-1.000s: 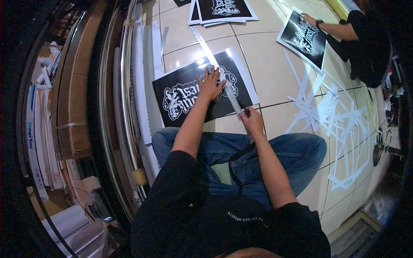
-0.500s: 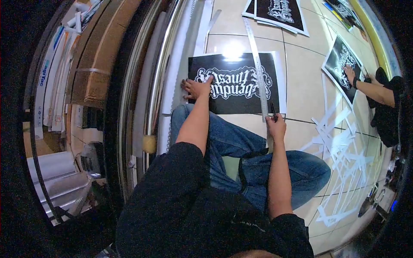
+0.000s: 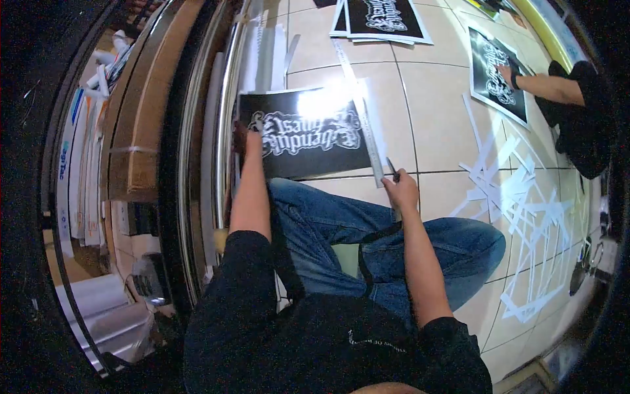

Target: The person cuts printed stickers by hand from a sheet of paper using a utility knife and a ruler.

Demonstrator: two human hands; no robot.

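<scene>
A black printed sheet (image 3: pixel 308 164) with white ornate lettering lies on the floor before my knees. My left hand (image 3: pixel 247 139) is at its left edge, closed on that edge with the thumb on top; the other fingers are dark and partly hidden. A long metal ruler (image 3: pixel 361 115) lies across the sheet's right side, running away from me. Near the ruler's close end, my right hand (image 3: pixel 402 192) grips a dark cutter knife (image 3: pixel 392 169), its tip pointing up and away. The fingers of that hand also touch the ruler end.
More black prints (image 3: pixel 387 23) are stacked farther ahead. On the right, another person's hand (image 3: pixel 506 75) rests on a similar print (image 3: pixel 489 72). White paper offcuts (image 3: pixel 518 190) are strewn at right. A metal roller (image 3: pixel 228 85) and a long cardboard box (image 3: pixel 134 131) stand at left.
My left hand has gone from lying spread on the print to its left edge. The sheet has slid left under the ruler. My view has also shifted right.
</scene>
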